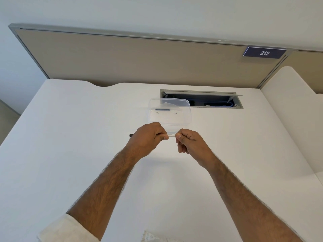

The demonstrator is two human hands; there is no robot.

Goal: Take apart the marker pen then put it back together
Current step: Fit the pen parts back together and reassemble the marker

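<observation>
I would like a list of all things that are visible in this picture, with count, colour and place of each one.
marker pen: one, white barrel with dark end, held level between both hands.
clear plastic container: one, transparent, on the table behind the hands.
table: one, white, under everything.
cable hatch: one, grey frame, open, far side of the table, blue cables inside.
partition panel: one, beige, behind the table.
number sign: one, dark blue, white 212, upper right.
left hand: one, grips the pen's left part.
right hand: one, pinches the pen's right end.
</observation>
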